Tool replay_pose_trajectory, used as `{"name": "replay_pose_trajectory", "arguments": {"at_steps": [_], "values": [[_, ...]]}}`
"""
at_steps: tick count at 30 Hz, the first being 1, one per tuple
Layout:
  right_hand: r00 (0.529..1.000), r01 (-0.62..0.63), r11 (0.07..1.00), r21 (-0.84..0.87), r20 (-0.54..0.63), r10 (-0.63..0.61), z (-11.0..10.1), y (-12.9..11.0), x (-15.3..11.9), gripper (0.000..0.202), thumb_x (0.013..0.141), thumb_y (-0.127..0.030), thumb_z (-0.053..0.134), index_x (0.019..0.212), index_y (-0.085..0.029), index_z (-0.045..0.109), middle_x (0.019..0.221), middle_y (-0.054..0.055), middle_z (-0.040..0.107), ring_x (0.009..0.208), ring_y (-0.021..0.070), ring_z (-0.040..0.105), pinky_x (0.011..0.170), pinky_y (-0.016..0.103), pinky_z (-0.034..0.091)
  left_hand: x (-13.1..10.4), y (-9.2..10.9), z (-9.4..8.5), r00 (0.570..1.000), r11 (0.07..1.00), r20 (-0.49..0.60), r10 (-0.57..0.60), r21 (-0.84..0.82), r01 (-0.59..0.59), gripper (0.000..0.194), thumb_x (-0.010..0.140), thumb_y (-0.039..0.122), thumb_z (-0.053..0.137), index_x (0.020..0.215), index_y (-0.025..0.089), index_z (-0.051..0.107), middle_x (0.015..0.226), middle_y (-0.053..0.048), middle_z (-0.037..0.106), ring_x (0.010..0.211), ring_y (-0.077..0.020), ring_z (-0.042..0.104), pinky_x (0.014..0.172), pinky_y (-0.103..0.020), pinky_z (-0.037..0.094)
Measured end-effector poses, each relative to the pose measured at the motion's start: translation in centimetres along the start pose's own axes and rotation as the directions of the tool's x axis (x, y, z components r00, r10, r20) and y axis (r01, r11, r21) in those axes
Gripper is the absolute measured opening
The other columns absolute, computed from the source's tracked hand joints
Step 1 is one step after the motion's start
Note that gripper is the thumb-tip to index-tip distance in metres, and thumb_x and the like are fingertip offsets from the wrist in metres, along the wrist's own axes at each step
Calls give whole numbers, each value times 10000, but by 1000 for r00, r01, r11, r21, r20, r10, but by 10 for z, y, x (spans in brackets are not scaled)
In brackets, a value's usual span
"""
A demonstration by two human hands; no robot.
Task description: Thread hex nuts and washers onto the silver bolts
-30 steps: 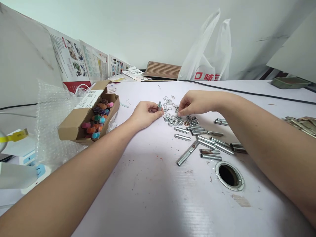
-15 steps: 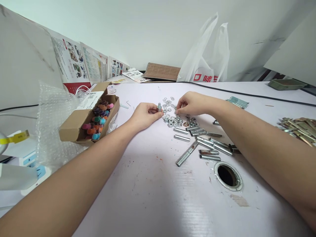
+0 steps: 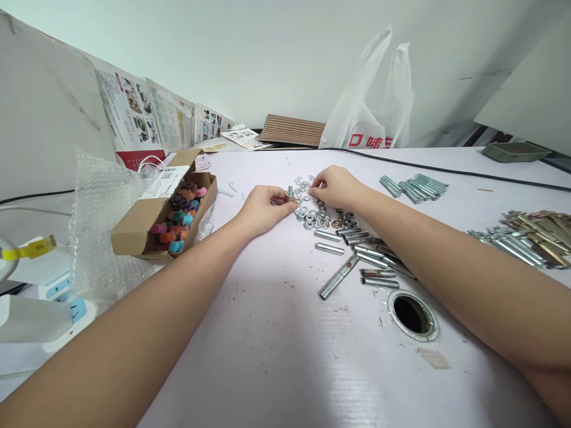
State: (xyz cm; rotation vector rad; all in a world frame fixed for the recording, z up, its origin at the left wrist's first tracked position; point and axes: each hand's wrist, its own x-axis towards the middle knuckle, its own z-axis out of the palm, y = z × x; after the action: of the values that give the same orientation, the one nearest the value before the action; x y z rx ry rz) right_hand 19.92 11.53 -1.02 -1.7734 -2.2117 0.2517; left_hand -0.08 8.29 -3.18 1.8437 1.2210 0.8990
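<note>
Both hands are working above the white desk. My left hand is pinching a small silver metal bolt between thumb and fingers; the bolt is standing roughly upright, narrow end up, just left of the loose hardware. My right hand is curling its fingertips down at the right of the thin silver ring washers; I cannot tell whether it is grasping one.

Shiny silver nuts are clustering on the near side of the washers, one copper-coloured nut lying at their right. Nearer still, silver metal tubes are scattering rightward, my right forearm hiding some. Bluish-silver metal rods are lying beyond that forearm, far right.

On the left, an open brown cardboard box is holding multicoloured cylindrical pieces. At the far side, a white plastic bag with red lettering is standing.
</note>
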Motion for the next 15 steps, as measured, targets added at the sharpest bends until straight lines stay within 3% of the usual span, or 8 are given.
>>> {"name": "replay_pose_trajectory", "arguments": {"at_steps": [6,10,15], "values": [[996,86,977,197,-35,-80,-18,-8,-12,258,874,-370,573,804,-166,714,732,62,650,679,178,531,662,324,418,-1,1,-1,1000,1000,-1,6,7,-6,262,722,366,742,837,130,734,823,-53,732,732,-146,608,731,-278,476],[986,163,875,455,-48,-159,-30,-30,-26,317,868,-438,571,720,-166,638,660,32,551,622,143,431,586,303,370,-2,2,-1,1000,1000,-4,23,17,-23,263,727,375,736,832,135,737,808,-48,727,725,-147,601,724,-277,472],[976,197,801,565,-38,-214,-25,-38,-29,294,821,-408,616,672,-156,634,638,9,531,615,122,395,589,285,341,-2,3,-1,1000,996,-19,25,87,-23,249,746,373,716,797,130,733,739,-34,700,680,-132,567,699,-270,449]]}}
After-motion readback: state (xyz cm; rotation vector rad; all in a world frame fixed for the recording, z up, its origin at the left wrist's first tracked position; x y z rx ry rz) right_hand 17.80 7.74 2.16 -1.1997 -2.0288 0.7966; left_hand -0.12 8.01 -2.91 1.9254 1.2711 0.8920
